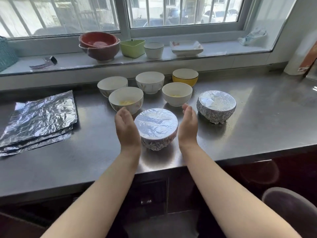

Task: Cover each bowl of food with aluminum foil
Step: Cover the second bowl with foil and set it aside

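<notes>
A foil-wrapped bowl (156,127) stands near the steel counter's front edge. My left hand (126,127) and my right hand (188,126) flank it with fingers straight, palms facing the bowl, close beside its sides. A second foil-wrapped bowl (216,105) sits to the right. Behind them stand several uncovered bowls: a white bowl (126,99) and another white bowl (177,93) show yellow food, with two white bowls (112,85) (149,81) and a yellow bowl (185,76) further back. A stack of foil sheets (41,119) lies at the left.
The windowsill holds stacked red bowls (99,45), a green container (132,48), a white cup (153,49), square dishes (186,47) and a watch (51,61). A paper roll (295,62) stands at the far right. A stool (291,208) sits below the counter (257,131).
</notes>
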{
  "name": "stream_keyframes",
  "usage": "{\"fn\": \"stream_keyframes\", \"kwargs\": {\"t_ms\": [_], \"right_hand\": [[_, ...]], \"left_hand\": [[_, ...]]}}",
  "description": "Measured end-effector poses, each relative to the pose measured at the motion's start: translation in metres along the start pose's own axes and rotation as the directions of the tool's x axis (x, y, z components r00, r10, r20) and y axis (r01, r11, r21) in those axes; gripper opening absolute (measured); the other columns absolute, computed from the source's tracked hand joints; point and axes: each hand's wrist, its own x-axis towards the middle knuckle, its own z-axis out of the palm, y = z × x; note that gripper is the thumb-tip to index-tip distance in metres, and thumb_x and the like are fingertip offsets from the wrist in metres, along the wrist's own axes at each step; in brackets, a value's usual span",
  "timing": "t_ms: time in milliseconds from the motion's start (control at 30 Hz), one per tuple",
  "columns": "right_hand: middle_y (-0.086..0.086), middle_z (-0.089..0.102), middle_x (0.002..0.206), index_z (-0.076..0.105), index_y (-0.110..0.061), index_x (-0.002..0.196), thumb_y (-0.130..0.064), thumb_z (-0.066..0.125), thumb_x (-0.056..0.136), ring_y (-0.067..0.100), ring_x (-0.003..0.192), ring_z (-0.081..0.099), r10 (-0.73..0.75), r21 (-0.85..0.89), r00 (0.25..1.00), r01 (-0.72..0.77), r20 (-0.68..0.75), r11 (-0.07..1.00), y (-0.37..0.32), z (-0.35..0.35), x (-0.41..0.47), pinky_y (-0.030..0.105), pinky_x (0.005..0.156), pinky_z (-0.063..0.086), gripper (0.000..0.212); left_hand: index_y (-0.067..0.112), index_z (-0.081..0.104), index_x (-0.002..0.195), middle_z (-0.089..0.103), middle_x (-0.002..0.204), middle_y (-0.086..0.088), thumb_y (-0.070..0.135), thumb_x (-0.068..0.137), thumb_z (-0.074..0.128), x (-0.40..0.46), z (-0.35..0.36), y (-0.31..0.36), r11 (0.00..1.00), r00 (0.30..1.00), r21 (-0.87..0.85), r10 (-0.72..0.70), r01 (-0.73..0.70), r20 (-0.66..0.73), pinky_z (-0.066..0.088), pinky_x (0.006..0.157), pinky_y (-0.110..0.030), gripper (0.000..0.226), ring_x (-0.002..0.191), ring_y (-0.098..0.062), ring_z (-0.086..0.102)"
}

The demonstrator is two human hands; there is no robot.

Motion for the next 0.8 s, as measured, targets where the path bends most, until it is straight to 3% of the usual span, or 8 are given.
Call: {"fn": "stream_keyframes", "kwargs": {"t_ms": [100, 200, 267, 400, 533, 633, 700, 800], "right_hand": [[-0.006, 0.058, 0.124, 0.056, -0.012, 0.134, -0.032, 0.028, 0.107, 0.001, 0.115, 0.054, 0.081, 0.006, 0.965, -0.086, 0.248, 0.996, -0.003, 0.006, 0.020, 0.009, 0.089, 0.042, 0.043], [-0.004, 0.063, 0.128, 0.069, -0.027, 0.116, -0.055, 0.038, 0.093, 0.015, 0.127, 0.053, 0.200, -0.061, 0.908, -0.192, 0.369, 0.980, 0.011, 0.012, 0.027, 0.038, 0.112, 0.037, 0.048], [-0.005, 0.069, 0.119, 0.075, -0.033, 0.103, -0.059, 0.040, 0.085, 0.016, 0.122, 0.057, 0.221, -0.097, 0.901, -0.199, 0.374, 0.975, 0.022, 0.010, 0.027, 0.045, 0.114, 0.033, 0.047], [0.001, 0.065, 0.124, 0.071, -0.024, 0.114, -0.034, 0.033, 0.102, 0.009, 0.116, 0.057, 0.194, -0.011, 0.930, -0.201, 0.313, 0.980, 0.016, 0.010, 0.013, 0.027, 0.103, 0.041, 0.041], [-0.004, 0.065, 0.119, 0.070, -0.031, 0.104, -0.039, 0.037, 0.091, 0.018, 0.122, 0.057, 0.175, 0.027, 0.953, -0.188, 0.248, 0.982, 0.019, 0.014, 0.005, 0.040, 0.110, 0.041, 0.037], [-0.007, 0.061, 0.127, 0.062, -0.025, 0.122, -0.033, 0.037, 0.101, 0.013, 0.126, 0.053, 0.139, 0.016, 0.968, -0.145, 0.209, 0.989, 0.018, 0.010, 0.002, 0.032, 0.109, 0.039, 0.033], [-0.004, 0.059, 0.132, 0.057, -0.020, 0.130, -0.040, 0.037, 0.101, 0.011, 0.125, 0.051, 0.079, -0.057, 0.976, -0.068, 0.204, 0.996, 0.020, 0.004, 0.005, 0.032, 0.108, 0.038, 0.040], [0.001, 0.064, 0.106, 0.059, -0.015, 0.106, -0.041, 0.042, 0.100, 0.013, 0.100, 0.055, 0.090, -0.125, 0.990, -0.076, 0.107, 0.989, 0.015, -0.009, 0.016, 0.035, 0.092, 0.043, 0.031]], "left_hand": [[0.013, 0.036, 0.143, 0.041, 0.147, 0.000, 0.036, 0.102, 0.038, -0.047, 0.005, -0.011, 0.999, 0.998, -0.013, 0.052, -0.053, -0.018, 0.033, 0.109, -0.024, 0.047, 0.134, -0.008, 0.038], [0.012, 0.034, 0.145, 0.038, 0.149, 0.000, 0.039, 0.101, 0.039, -0.057, 0.016, -0.026, 0.999, 0.999, 0.011, 0.033, -0.033, -0.029, 0.029, 0.115, -0.032, 0.051, 0.137, -0.010, 0.035], [0.012, 0.036, 0.144, 0.039, 0.147, -0.001, 0.036, 0.102, 0.040, -0.054, 0.022, -0.028, 0.999, 0.998, 0.025, 0.032, -0.030, -0.062, 0.028, 0.116, -0.034, 0.049, 0.136, -0.011, 0.035], [0.011, 0.039, 0.142, 0.044, 0.145, -0.003, 0.033, 0.103, 0.038, -0.047, 0.029, -0.026, 1.000, 0.991, -0.004, 0.012, -0.013, -0.131, 0.032, 0.113, -0.034, 0.045, 0.134, -0.013, 0.040], [0.013, 0.045, 0.138, 0.053, 0.137, -0.005, 0.038, 0.102, 0.035, -0.036, 0.030, -0.028, 0.999, 0.988, -0.052, -0.014, 0.006, -0.153, 0.040, 0.109, -0.039, 0.045, 0.127, -0.017, 0.049], [0.013, 0.053, 0.129, 0.061, 0.126, -0.006, 0.055, 0.089, 0.037, -0.024, 0.028, -0.031, 0.995, 0.993, -0.087, -0.056, 0.047, -0.107, 0.044, 0.104, -0.045, 0.060, 0.119, -0.020, 0.056], [0.012, 0.056, 0.124, 0.064, 0.121, -0.006, 0.059, 0.082, 0.039, -0.017, 0.029, -0.033, 0.994, 0.994, -0.072, -0.089, 0.085, -0.058, 0.046, 0.102, -0.047, 0.066, 0.115, -0.020, 0.059], [0.010, 0.059, 0.123, 0.065, 0.121, -0.006, 0.046, 0.084, 0.043, -0.009, 0.031, -0.031, 0.990, 0.991, -0.059, -0.131, 0.131, 0.008, 0.047, 0.102, -0.046, 0.056, 0.114, -0.020, 0.060]]}}
